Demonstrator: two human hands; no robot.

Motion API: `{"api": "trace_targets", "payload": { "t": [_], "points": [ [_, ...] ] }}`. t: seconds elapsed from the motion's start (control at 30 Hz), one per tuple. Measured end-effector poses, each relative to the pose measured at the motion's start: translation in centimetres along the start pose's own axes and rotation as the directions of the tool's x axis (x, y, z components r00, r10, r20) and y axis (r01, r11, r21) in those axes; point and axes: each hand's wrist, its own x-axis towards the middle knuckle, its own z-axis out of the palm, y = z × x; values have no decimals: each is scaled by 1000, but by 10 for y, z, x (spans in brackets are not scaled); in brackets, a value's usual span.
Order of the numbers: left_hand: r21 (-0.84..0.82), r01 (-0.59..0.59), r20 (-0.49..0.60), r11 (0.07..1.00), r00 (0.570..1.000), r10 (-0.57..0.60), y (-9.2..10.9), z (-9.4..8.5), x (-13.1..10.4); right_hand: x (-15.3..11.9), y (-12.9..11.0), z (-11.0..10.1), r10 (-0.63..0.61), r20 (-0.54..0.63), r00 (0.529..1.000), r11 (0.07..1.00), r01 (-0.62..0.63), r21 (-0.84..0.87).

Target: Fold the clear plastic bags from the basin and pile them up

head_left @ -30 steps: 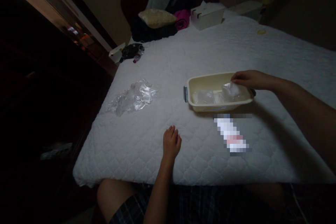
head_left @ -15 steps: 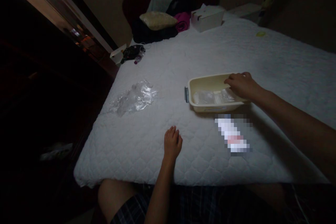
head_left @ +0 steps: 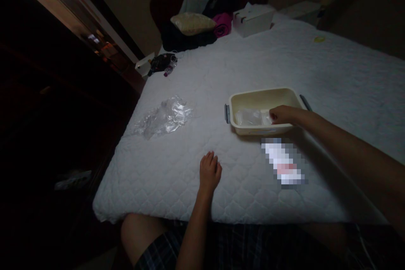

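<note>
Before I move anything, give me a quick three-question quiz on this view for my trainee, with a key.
1. Which hand reaches into the cream rectangular plastic tub: A, the left; B, the right; C, both?
2. True or false: the crumpled clear plastic film lies on the white quilted bed cover, to the left of the tub.
3. How many grey end handles show on the tub?

Key: 1. B, the right hand. 2. True. 3. Two.
</note>
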Motion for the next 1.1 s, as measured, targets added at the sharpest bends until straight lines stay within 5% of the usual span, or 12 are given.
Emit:
{"api": "trace_targets", "payload": {
  "t": [0.7, 0.93, 1.1],
  "points": [
    [-15, -12, -28, 1000, 1000, 12, 0, 2, 1, 4, -3, 0, 5, -22, 1000, 998, -4, 65],
    [-26, -4, -24, 1000, 1000, 4, 0, 4, 2, -23, -13, -23, 82, -251, 965, 995, -65, 76],
    [-40, 5, -17, 999, 1000, -6, 1, 3, 3, -56, -69, -24, 67, -524, 849, 993, -7, 115]
  ]
}}
